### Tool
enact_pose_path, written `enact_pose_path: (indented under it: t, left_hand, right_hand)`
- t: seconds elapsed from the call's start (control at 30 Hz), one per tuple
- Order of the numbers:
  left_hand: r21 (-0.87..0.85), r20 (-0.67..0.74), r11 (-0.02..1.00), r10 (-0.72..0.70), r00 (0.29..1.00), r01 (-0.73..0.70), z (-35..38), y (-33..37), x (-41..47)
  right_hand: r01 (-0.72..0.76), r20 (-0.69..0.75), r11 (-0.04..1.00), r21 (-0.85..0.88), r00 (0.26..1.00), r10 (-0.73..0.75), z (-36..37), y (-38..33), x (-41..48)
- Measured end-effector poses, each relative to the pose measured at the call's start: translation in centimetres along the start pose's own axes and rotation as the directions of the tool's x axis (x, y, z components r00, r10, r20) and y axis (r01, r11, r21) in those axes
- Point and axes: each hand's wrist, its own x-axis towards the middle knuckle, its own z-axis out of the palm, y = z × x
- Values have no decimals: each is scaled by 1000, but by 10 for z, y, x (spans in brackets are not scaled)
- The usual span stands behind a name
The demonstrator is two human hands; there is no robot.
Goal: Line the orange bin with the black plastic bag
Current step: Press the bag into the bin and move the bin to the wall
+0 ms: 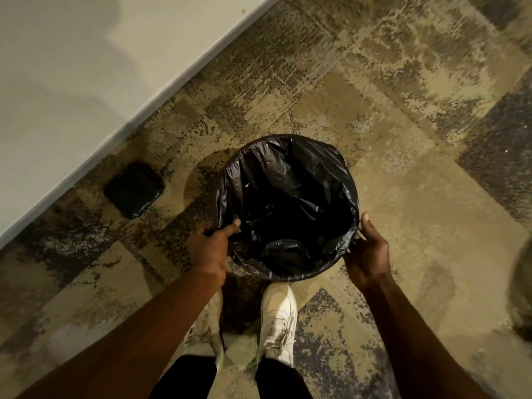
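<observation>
The black plastic bag (288, 197) hangs open inside a round bin standing on the carpet in front of me. The bag is folded over the whole rim, so none of the bin's orange surface shows. My left hand (211, 249) pinches the bag's edge at the near-left of the rim, thumb on top. My right hand (367, 254) is against the near-right side of the rim, fingers curled around the folded-over plastic.
A folded black packet (134, 189) lies on the carpet to the left, near the white wall's skirting (115, 133). My two white shoes (277, 321) stand just behind the bin. A blurred grey shape (522, 298) sits at the right edge.
</observation>
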Motion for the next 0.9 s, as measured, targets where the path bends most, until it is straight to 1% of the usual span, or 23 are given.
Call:
enact_pose_path:
  t: [0.1,0.13,0.2,0.27,0.37,0.47,0.53,0.63,0.77,0.9]
  left_hand:
    - [4,-11,1000,23,1000,-23,-3,-4,4]
    - [6,-14,1000,31,999,-31,-4,-5,4]
    - [3,-29,999,42,999,-42,-6,-8,6]
    - [3,-31,998,71,997,-71,-6,-12,7]
    - [10,-16,997,83,996,-82,-7,-18,7]
    - [55,17,990,127,992,-128,-10,-30,14]
    - [77,48,987,138,989,-142,-13,-33,14]
    - [100,60,985,135,989,-141,-16,-37,18]
    - [120,59,985,114,992,-120,-17,-30,16]
    - [135,64,980,136,989,-144,-17,-22,11]
  right_hand:
    - [158,-133,976,-151,975,-178,11,-23,12]
    - [218,-147,956,-194,958,-248,15,-32,18]
    - [314,-88,903,-294,931,-353,28,-49,29]
    - [347,-8,852,-392,925,-380,45,-66,38]
    - [292,65,820,-492,952,-300,74,-89,52]
    - [144,80,842,-519,990,-120,96,-102,70]
    - [71,69,839,-539,997,-41,103,-106,83]
    - [30,56,803,-595,998,4,103,-108,100]
    - [-76,55,765,-639,988,143,93,-104,131]
    - [-95,62,729,-678,981,185,77,-101,175]
